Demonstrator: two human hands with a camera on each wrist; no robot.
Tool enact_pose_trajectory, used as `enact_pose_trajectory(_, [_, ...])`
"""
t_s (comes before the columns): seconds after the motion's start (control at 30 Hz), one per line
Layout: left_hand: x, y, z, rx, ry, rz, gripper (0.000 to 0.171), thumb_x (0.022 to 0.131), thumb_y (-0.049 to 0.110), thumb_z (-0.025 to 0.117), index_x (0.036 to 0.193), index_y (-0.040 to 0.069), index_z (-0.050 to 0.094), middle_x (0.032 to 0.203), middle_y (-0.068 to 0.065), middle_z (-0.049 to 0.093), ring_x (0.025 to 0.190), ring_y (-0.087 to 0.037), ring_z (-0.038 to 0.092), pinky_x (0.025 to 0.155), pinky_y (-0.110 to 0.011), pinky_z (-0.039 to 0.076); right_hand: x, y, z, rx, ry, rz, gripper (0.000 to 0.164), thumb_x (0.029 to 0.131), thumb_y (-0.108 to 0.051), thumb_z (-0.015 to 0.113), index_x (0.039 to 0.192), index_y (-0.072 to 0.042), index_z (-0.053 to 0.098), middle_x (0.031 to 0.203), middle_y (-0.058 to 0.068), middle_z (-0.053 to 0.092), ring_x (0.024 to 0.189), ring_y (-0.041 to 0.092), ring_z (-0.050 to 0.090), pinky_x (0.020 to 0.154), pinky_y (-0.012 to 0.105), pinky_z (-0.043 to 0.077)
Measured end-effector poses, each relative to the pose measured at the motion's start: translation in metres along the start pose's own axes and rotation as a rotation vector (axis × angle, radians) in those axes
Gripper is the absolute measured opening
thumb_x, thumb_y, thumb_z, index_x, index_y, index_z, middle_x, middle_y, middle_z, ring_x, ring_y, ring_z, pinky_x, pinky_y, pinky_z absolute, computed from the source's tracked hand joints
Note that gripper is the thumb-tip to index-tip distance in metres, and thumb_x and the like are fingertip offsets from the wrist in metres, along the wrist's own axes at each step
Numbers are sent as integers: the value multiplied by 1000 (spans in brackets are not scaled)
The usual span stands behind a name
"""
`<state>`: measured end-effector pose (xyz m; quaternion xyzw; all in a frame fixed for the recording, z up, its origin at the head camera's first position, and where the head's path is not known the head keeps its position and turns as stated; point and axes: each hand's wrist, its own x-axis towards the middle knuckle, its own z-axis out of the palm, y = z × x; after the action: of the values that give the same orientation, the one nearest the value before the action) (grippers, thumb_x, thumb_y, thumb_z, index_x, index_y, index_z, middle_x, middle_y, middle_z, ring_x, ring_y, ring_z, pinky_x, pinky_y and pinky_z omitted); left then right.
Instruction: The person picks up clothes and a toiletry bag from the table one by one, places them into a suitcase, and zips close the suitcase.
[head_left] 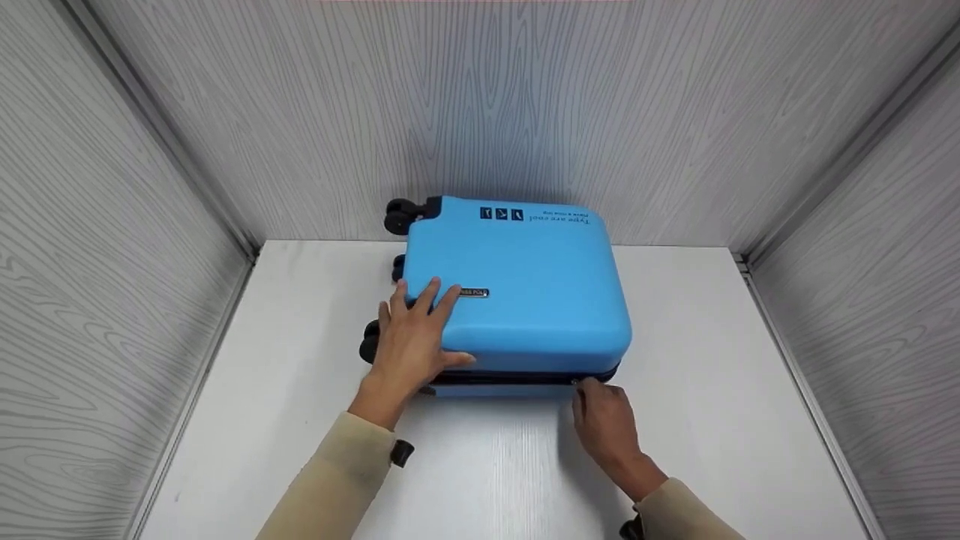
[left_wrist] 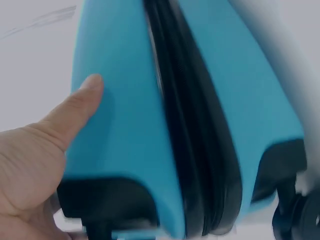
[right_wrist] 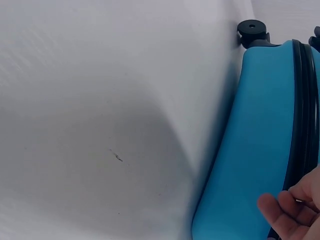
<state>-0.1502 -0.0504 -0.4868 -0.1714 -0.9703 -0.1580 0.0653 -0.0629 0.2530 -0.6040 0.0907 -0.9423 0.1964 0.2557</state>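
A light-blue hard-shell suitcase (head_left: 536,277) lies flat on its side, its wheels pointing left. My left hand (head_left: 411,341) rests on its near left corner with fingers spread over the top shell; the thumb lies along the front side, above the black zipper seam (head_left: 517,378). In the left wrist view, that thumb presses the blue shell near a black corner guard (left_wrist: 110,200). Toward the right end of the seam, my right hand (head_left: 606,420) has its fingers curled. It pinches a small metal zipper pull (right_wrist: 299,201), mostly hidden by the fingertips.
The suitcase is on a white table (head_left: 300,420), its far edge close to a grey wood-grain back panel (head_left: 480,97). Similar panels stand at left and right. Black wheels (head_left: 401,216) jut from the suitcase's left end.
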Motion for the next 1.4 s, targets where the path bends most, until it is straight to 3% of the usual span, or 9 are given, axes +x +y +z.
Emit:
enact_pose_trajectory(0.13, [4, -11, -3, 6, -28, -23, 114, 73, 74, 83, 167, 32, 34, 175, -9, 25, 156, -57, 20, 118, -78, 24, 6, 1, 2, 1, 23, -18, 11, 93, 1, 73, 90, -3, 64, 77, 12, 70, 68, 30, 68, 74, 50, 56])
enact_pose_trajectory(0.33, [14, -15, 0, 35, -25, -16, 113, 74, 80, 76, 168, 35, 30, 176, -8, 22, 152, -59, 29, 119, -71, 31, 18, 7, 8, 11, 67, -40, 9, 93, 1, 74, 90, -2, 66, 81, 14, 74, 70, 33, 69, 76, 53, 55])
enact_pose_trajectory(0.63, [30, -8, 6, 75, -39, -47, 115, 75, 83, 73, 169, 36, 26, 177, -8, 19, 149, -58, 35, 117, -69, 35, 35, 22, 10, 35, 11, 18, 5, 97, 0, 70, 93, 0, 67, 83, 16, 74, 72, 37, 69, 78, 56, 54])
enact_pose_trajectory(0.97, [40, -11, 3, 46, -58, -34, 114, 77, 81, 74, 169, 37, 24, 178, -6, 15, 153, -57, 28, 119, -69, 32, 39, 20, 8, 38, -19, 63, 6, 97, -3, 71, 93, -1, 66, 80, 18, 72, 71, 39, 69, 70, 56, 54])
enact_pose_trajectory(1.23, [34, -11, 4, 44, -45, -34, 113, 77, 80, 75, 169, 36, 26, 178, -6, 17, 152, -56, 32, 115, -70, 36, 31, 15, 10, 65, 12, -9, 10, 95, 1, 71, 89, -2, 64, 73, 15, 69, 66, 36, 67, 63, 50, 54])
enact_pose_trajectory(1.4, [36, -8, 4, 28, -41, -35, 113, 76, 79, 76, 169, 36, 27, 178, -6, 17, 152, -56, 31, 115, -70, 35, 31, 7, 13, 54, 41, -64, 11, 92, 2, 73, 89, -3, 63, 74, 15, 69, 67, 36, 67, 70, 53, 54])
